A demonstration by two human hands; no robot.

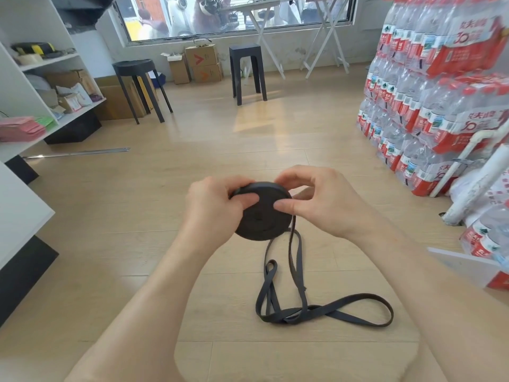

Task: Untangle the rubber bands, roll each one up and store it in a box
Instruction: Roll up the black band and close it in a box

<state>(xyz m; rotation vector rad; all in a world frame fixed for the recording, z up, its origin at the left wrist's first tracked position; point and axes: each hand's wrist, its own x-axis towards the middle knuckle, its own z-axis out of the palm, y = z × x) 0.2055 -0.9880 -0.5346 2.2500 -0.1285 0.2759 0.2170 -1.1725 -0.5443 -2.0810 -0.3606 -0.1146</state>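
Note:
A thick black roll of rubber band (263, 219) is held in mid-air between both hands, above the wooden floor. My left hand (212, 213) grips its left side, thumb on the flat face and fingers behind. My right hand (325, 199) pinches its upper right edge, thumb on the face. From the roll's right side the loose end of the band (296, 271) hangs down. It runs into a looped, tangled length of black rubber band (327, 312) lying on the floor.
Stacked packs of water bottles (429, 86) fill the right side, with a white pipe (473, 186) leaning against them. White shelves (35, 86) stand on the left. Two dark stools (137, 78) and cardboard boxes (203, 64) are further off, under the window.

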